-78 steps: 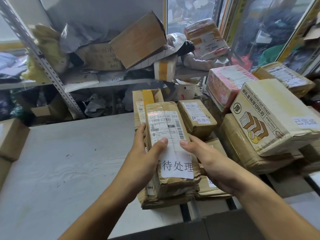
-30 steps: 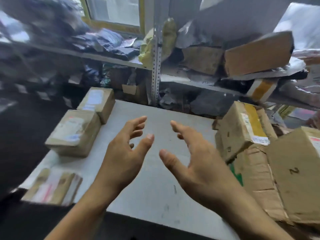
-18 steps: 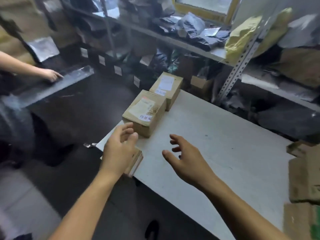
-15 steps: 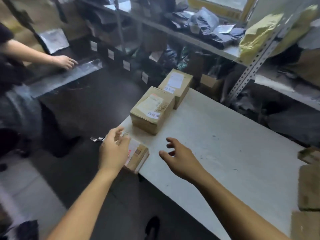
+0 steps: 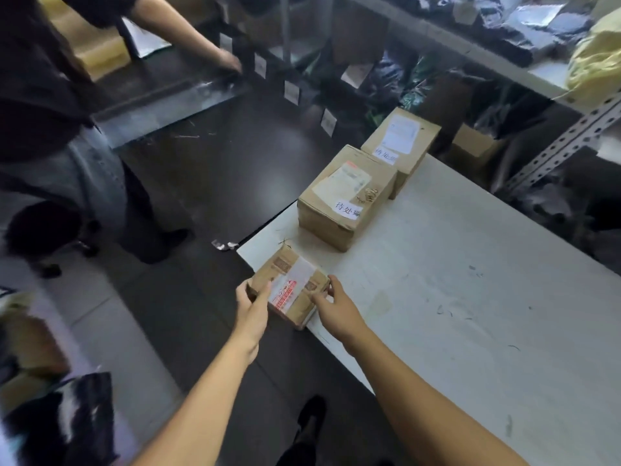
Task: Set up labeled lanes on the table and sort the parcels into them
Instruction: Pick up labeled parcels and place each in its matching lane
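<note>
Three brown cardboard parcels sit on one white table (image 5: 470, 297): a flat taped one (image 5: 289, 286) at the near corner, a taller one (image 5: 346, 196) with a white handwritten label, and a third (image 5: 401, 146) behind it. About four small white tags (image 5: 291, 92) line the blurred dark shelf edge. One other person (image 5: 50, 95) stands at left.

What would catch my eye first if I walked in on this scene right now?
Probably the two hands, left hand and right hand, gripping a flat taped parcel at the near corner of the white table. Behind it two cardboard boxes, the middle box and the far box, line up along the table's left edge, each with a handwritten label. Another person bends over at far left.
</note>
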`<state>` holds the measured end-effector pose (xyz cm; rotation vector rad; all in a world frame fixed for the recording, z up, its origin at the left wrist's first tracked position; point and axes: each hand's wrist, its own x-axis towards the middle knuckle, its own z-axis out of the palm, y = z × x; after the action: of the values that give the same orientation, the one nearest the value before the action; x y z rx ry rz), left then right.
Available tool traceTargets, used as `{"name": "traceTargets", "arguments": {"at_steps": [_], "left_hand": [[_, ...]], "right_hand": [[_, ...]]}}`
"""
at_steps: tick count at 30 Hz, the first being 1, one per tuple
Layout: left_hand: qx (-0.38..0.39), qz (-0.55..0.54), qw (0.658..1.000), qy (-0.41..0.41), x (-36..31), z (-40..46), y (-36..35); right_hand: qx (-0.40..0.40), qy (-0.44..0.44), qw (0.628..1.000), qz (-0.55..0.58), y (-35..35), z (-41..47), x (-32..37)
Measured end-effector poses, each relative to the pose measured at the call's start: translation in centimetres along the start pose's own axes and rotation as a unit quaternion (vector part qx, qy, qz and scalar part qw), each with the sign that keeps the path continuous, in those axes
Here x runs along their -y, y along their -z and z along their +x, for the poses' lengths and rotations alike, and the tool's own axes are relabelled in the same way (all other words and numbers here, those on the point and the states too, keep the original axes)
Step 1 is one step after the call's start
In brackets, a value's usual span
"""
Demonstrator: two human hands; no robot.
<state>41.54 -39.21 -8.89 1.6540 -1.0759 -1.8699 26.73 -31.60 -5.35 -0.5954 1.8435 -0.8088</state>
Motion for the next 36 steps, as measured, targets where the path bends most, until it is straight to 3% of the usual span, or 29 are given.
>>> {"name": "traceTargets", "arguments": {"at_steps": [7,12,16,21,26,31,34,36], "left_hand": [[0.005,-0.022,0.998,-0.056,0.6,-0.3,-2.1],[0.019,-0.027,0.995,-0.096,-1.1,-1.4,-5.4],[0.056,-0.039,0.993,-0.093,-3.2,-2.6,-8.7],[0.073,0.042,0.992,-0.090,-3.8,-4.6,-13.3],[0.123,0.095,0.984,-0.089,-4.4,-6.1,-17.5],[0.245,-0.046,0.968,-0.031,-4.9,-7.6,-19.8],[0.359,-0.064,0.931,-0.013,-5.2,-9.1,-20.7],[0.421,-0.099,0.901,0.028,-5.2,-10.4,-21.5]], "right_hand": [[-0.003,0.010,0.995,0.097,0.5,-1.5,-0.9],[-0.066,0.051,0.984,0.156,1.4,-3.6,-1.2],[-0.148,0.073,0.978,0.128,2.5,-5.8,-1.8],[-0.237,0.127,0.959,0.087,4.1,-8.1,-2.4],[-0.283,0.116,0.951,0.045,5.6,-10.6,-4.0],[-0.334,0.158,0.929,0.014,8.8,-13.2,-5.8],[-0.431,0.131,0.884,0.128,12.6,-14.6,-7.2],[-0.389,0.087,0.889,0.225,15.4,-15.2,-7.6]]}}
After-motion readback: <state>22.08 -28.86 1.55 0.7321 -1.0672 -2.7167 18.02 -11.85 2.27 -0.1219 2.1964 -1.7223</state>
